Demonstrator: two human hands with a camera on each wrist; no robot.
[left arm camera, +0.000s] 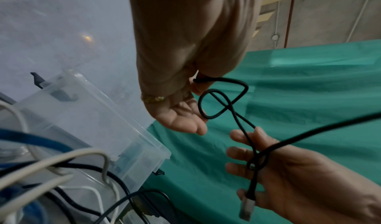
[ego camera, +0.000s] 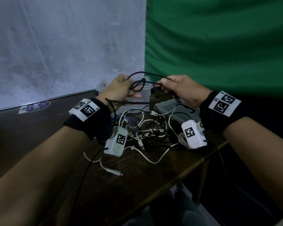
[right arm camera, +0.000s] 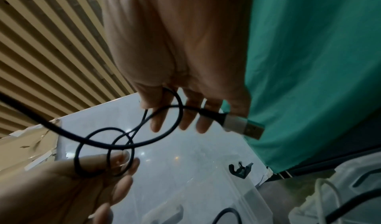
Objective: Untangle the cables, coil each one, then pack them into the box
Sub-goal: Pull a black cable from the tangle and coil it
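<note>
A black cable (ego camera: 138,86) hangs between my two raised hands, twisted into a small loop (left arm camera: 214,105) in the middle. My left hand (ego camera: 129,88) pinches one side of the loop between thumb and fingers (right arm camera: 115,164). My right hand (ego camera: 162,86) holds the other side near its silver USB plug (right arm camera: 243,126), with a tight knot (left arm camera: 255,164) lying across its fingers. Right behind the hands stands the clear plastic box (ego camera: 145,95), open. Below the wrists lies the tangle of white, black and blue cables (ego camera: 145,128) on the dark table.
The box's lid (ego camera: 173,110) lies flat at the right of the pile. A loose white cable with a plug (ego camera: 114,172) trails toward me. The table's edge (ego camera: 186,170) runs diagonally at the right. A white board and a green cloth stand behind.
</note>
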